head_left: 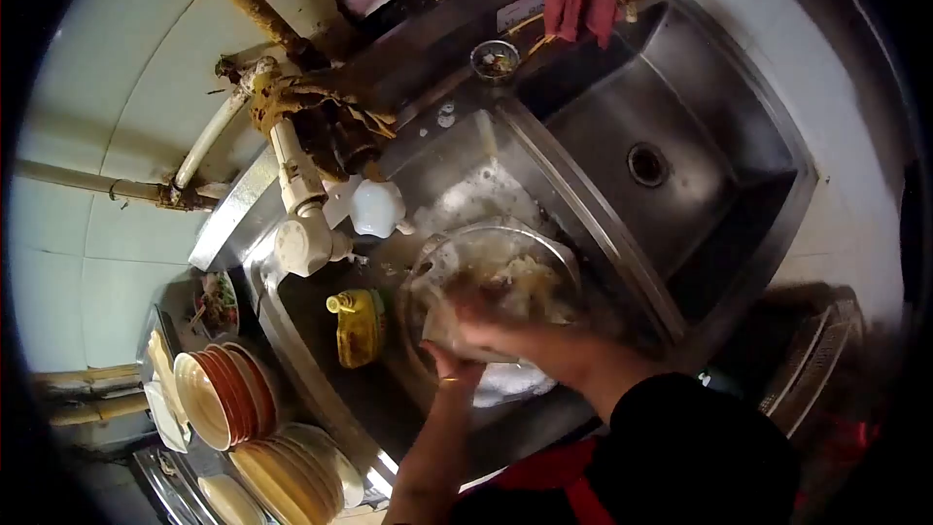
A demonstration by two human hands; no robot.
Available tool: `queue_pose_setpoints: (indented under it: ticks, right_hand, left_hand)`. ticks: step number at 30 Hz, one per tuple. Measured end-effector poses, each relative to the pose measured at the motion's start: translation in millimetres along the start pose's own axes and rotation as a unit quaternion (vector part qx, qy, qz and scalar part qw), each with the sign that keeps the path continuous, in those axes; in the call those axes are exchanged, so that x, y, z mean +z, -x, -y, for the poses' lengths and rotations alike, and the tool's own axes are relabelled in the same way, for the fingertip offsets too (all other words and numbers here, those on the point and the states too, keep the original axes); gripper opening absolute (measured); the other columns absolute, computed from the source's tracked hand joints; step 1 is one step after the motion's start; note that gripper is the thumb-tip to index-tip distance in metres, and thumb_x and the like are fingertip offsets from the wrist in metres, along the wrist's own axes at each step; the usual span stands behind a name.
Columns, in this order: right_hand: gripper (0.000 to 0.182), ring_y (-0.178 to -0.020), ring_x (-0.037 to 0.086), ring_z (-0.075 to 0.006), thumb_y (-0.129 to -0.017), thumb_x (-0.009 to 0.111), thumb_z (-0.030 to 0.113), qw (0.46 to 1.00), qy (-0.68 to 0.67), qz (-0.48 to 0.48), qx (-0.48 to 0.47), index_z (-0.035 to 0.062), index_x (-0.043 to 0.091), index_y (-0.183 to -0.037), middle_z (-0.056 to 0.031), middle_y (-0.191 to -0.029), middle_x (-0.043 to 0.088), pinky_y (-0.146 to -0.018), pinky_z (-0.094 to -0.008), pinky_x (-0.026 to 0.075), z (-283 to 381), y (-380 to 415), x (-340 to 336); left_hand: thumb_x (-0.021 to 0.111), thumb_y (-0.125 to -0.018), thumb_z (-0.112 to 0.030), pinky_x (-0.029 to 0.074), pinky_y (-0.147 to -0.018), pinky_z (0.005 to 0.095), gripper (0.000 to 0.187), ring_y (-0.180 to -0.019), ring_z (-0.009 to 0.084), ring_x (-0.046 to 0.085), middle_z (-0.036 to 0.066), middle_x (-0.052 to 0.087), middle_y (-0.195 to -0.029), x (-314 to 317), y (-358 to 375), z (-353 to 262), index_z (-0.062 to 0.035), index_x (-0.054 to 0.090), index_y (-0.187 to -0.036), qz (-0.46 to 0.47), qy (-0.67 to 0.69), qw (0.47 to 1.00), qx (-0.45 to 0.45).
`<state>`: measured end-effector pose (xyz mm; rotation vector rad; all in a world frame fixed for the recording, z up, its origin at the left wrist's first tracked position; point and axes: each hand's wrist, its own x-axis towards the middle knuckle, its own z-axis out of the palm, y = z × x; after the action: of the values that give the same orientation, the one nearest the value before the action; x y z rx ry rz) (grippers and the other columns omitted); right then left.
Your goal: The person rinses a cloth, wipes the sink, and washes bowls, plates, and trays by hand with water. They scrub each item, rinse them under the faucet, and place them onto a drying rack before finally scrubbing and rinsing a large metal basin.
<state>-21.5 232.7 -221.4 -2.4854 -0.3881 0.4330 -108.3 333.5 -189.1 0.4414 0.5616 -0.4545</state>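
Suds [505,381], slick and white, could cost me my hold.
The pale, blurred dish [439,327] inside the round, shiny basin [494,225] might slip and chip on the rim if my soapy left hand [453,363] loosens; it grips the near edge, thumb apart. My right hand [476,327] slants across from the right, its fingers (smeared by motion) too blurred to tell open from closed.
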Motion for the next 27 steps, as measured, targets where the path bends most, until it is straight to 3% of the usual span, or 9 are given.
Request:
queue_pose_setpoints:
  ticks: [3, 6, 8, 10, 17, 19, 21, 23, 27]
  right_hand:
    - [0.038, -0.112, 0.051, -0.0382, -0.09, 0.042, 0.023, 0.98, -0.028, 0.076, -0.183, 0.0053, 0.054, -0.121, -0.0176, -0.121, 0.055, -0.093, -0.0469, 0.043, 42.2, 46.7, -3.4]
    - [0.031, -0.102, 0.057, -0.0279, -0.082, 0.053, 0.023, 0.94, -0.028, -0.101, -0.325, 0.0127, 0.06, -0.111, -0.0116, -0.113, 0.058, -0.097, -0.0463, 0.041, -5.2, 102.6, -23.2]
    - [0.023, -0.095, 0.058, -0.0287, -0.083, 0.052, 0.018, 0.98, 0.036, 0.041, -0.192, 0.012, 0.061, -0.103, -0.0119, -0.105, 0.059, -0.087, -0.046, 0.046, -42.1, 99.3, -61.8]
    - [0.021, -0.091, 0.058, -0.0304, -0.08, 0.059, 0.021, 0.981, 0.031, -0.184, 0.051, 0.0111, 0.061, -0.098, -0.0126, -0.096, 0.059, -0.08, -0.0469, 0.046, -62.4, 81.6, -55.0]
    - [0.06, -0.101, 0.055, -0.0337, -0.06, 0.077, 0.036, 0.986, -0.05, -0.125, 0.097, 0.0087, 0.057, -0.11, -0.0191, -0.109, 0.056, -0.085, -0.0448, 0.045, -90.2, 43.1, -43.6]
    - [0.069, -0.105, 0.054, -0.0318, -0.056, 0.08, 0.037, 0.986, -0.053, -0.064, 0.141, 0.0071, 0.056, -0.113, -0.0187, -0.113, 0.056, -0.089, -0.0419, 0.044, -98.3, 46.1, -54.4]
    - [0.073, -0.103, 0.057, -0.0287, -0.054, 0.082, 0.036, 0.962, -0.177, -0.123, 0.166, 0.0048, 0.055, -0.115, -0.0162, -0.109, 0.06, -0.088, -0.0393, 0.045, -103.6, 62.5, -57.5]
    - [0.075, -0.102, 0.058, -0.025, -0.055, 0.084, 0.033, 0.941, -0.246, -0.118, 0.2, 0.0035, 0.053, -0.117, -0.0135, -0.108, 0.061, -0.088, -0.0372, 0.046, -96.3, 72.8, -67.5]
    - [0.068, -0.099, 0.057, -0.0188, -0.061, 0.082, 0.021, 0.867, -0.45, -0.021, 0.215, 0.0047, 0.051, -0.119, -0.0092, -0.107, 0.061, -0.085, -0.0356, 0.047, -85.4, 86.3, -92.2]
  left_hand:
    - [0.034, -0.075, -0.078, 0.03, -0.105, 0.0509, 0.088, -0.128, 0.0278, 0.036, 0.004, 0.04, -0.14, -15.9, -7.1, -4.6, -0.0156, 0.039, -0.137, -0.005, -0.026, 0.996, 0.086]
    - [0.036, -0.081, -0.071, 0.035, -0.101, 0.0509, 0.077, -0.124, 0.0288, 0.041, 0.005, 0.046, -0.136, -9.8, -8.7, -11.6, -0.0141, 0.047, -0.132, -0.056, 0.001, 0.993, 0.105]
    - [0.035, -0.08, -0.073, 0.033, -0.103, 0.0516, 0.08, -0.124, 0.0292, 0.041, 0.004, 0.045, -0.137, 13.6, 4.3, -15.0, -0.0152, 0.047, -0.133, -0.032, 0.09, 0.995, -0.01]
    - [0.04, -0.078, -0.07, 0.029, -0.105, 0.0511, 0.076, -0.127, 0.0293, 0.037, 0.004, 0.042, -0.139, 14.5, -0.6, -16.9, -0.0195, 0.046, -0.134, -0.014, 0.085, 0.996, -0.014]
    - [0.043, -0.079, -0.067, 0.025, -0.108, 0.0516, 0.074, -0.13, 0.0307, 0.035, 0.004, 0.041, -0.141, -1.7, -1.1, -18.2, -0.0207, 0.042, -0.137, -0.017, 0.045, 0.999, -0.005]
    - [0.045, -0.077, -0.072, 0.028, -0.107, 0.0511, 0.081, -0.128, 0.0299, 0.038, 0.004, 0.042, -0.14, -15.1, -12.4, -20.6, -0.0184, 0.04, -0.137, 0.148, 0.047, 0.988, -0.023]
    - [0.043, -0.079, -0.073, 0.03, -0.106, 0.0515, 0.082, -0.128, 0.0304, 0.039, 0.005, 0.041, -0.141, -21.1, -17.5, -18.2, -0.0174, 0.039, -0.138, 0.112, 0.035, 0.992, -0.042]
    - [0.037, -0.084, -0.07, 0.031, -0.105, 0.0527, 0.076, -0.128, 0.032, 0.038, 0.007, 0.039, -0.142, 2.7, -5.1, -16.5, -0.0178, 0.038, -0.139, -0.126, 0.006, 0.99, -0.06]
    - [0.038, -0.083, -0.072, 0.035, -0.104, 0.0466, 0.078, -0.125, 0.0287, 0.042, 0.005, 0.043, -0.14, 54.4, 15.7, -14.1, -0.0163, 0.04, -0.137, -0.094, -0.151, 0.984, -0.035]
